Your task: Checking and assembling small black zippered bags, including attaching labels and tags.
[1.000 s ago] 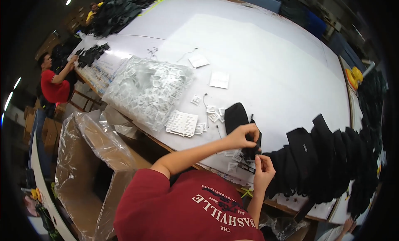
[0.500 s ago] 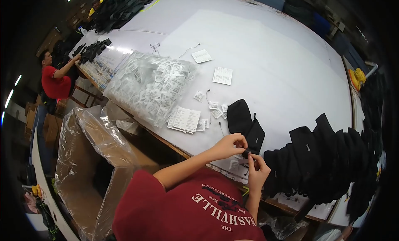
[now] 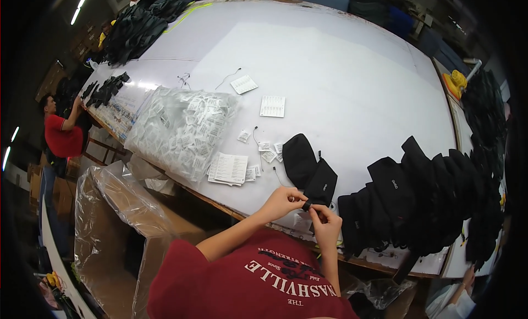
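At the table's near edge my left hand [image 3: 285, 203] pinches one end of a small black fabric piece [image 3: 307, 205]. Thumb and fingers of my right hand [image 3: 326, 225] close on its other side. Just beyond both hands lies a black fabric pouch [image 3: 321, 182], with another dark padded part [image 3: 297, 157] beside it. A white slip [image 3: 301, 222] shows on the table between my forearms. Small white packets [image 3: 268, 156] and a thin black cord [image 3: 275, 175] lie to the left of the pouch. My fingers partly cover the held piece.
A big clear bag of white packets [image 3: 181, 133] and stacked printed cards [image 3: 230, 169] occupy the table's left side. Black pouches pile up [image 3: 418, 195] on the right. A plastic-lined carton [image 3: 110, 231] stands below the left edge. A person in red [image 3: 62, 135] works far left.
The view has shifted, so the table and my hands sit further left. Both hands still pinch the small black piece, close together. At the lower right, another person's arm shows more.
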The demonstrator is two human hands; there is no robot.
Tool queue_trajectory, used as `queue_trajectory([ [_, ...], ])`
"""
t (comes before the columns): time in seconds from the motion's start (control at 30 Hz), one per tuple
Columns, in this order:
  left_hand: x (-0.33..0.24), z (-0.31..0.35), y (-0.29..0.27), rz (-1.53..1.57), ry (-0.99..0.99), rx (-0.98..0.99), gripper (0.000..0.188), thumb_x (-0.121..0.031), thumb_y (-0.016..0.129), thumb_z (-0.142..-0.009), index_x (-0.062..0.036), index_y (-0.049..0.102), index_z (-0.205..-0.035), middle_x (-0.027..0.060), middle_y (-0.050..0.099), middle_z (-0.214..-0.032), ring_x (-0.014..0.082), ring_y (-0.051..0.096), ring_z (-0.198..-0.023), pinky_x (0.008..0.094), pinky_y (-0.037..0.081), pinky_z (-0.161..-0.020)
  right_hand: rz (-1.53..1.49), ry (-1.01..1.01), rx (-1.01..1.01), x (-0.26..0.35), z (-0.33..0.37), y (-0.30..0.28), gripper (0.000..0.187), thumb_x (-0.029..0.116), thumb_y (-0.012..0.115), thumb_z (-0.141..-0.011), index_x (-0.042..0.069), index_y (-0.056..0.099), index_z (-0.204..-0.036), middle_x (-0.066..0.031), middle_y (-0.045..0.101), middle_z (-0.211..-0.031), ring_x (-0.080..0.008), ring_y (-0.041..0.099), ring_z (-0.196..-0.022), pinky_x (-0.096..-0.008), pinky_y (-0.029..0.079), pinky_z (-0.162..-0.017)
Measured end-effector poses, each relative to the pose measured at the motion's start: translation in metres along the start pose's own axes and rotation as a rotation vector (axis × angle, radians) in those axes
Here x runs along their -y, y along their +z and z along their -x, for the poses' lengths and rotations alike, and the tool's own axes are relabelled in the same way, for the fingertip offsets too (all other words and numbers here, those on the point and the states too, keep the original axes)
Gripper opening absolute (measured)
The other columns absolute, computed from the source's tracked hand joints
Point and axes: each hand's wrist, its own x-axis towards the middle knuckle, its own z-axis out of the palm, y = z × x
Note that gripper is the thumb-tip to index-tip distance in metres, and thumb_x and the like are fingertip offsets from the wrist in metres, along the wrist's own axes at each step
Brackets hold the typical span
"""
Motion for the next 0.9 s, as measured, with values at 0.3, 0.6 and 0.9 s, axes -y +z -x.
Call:
queue_trajectory([
  [0.3, -0.018, 0.008, 0.003, 0.044, 0.086, -0.074, 0.01, -0.01, 0.067, -0.081, -0.0021, 0.069, -0.086, 0.0013, 0.059, -0.078, 0.0077, 0.05, -0.069, 0.0209, 0.04, -0.065, -0.147, 0.114, -0.04, -0.009, 0.004, 0.003, 0.012, 0.009, 0.067, -0.081, 0.002, 0.066, -0.091, 0.0022, 0.052, -0.06, -0.0038, 0.039, -0.051, -0.0207, 0.028, -0.046],
  [0.6, -0.034, 0.007, -0.008, 0.59, 0.102, -0.069, 0.012, -0.014, 0.06, -0.089, -0.0024, 0.059, -0.094, 0.0027, 0.061, -0.079, 0.0084, 0.056, -0.072, 0.0219, 0.044, -0.067, -0.893, 0.387, 0.161, 0.0, -0.008, -0.022, 0.012, 0.006, 0.06, -0.086, 0.003, 0.057, -0.097, -0.0023, 0.059, -0.077, -0.0018, 0.042, -0.054, -0.0158, 0.029, -0.049],
  [0.9, -0.04, 0.011, 0.003, 0.42, -0.042, 0.043, 0.01, -0.016, 0.061, -0.089, -0.0055, 0.061, -0.09, -0.0063, 0.054, -0.067, -0.0011, 0.036, -0.054, 0.0175, 0.026, -0.046, -1.122, 0.274, 0.261, -0.003, -0.001, -0.013, 0.01, 0.004, 0.057, -0.089, 0.003, 0.056, -0.099, -0.0063, 0.06, -0.091, -0.0105, 0.056, -0.08, -0.0197, 0.043, -0.068],
])
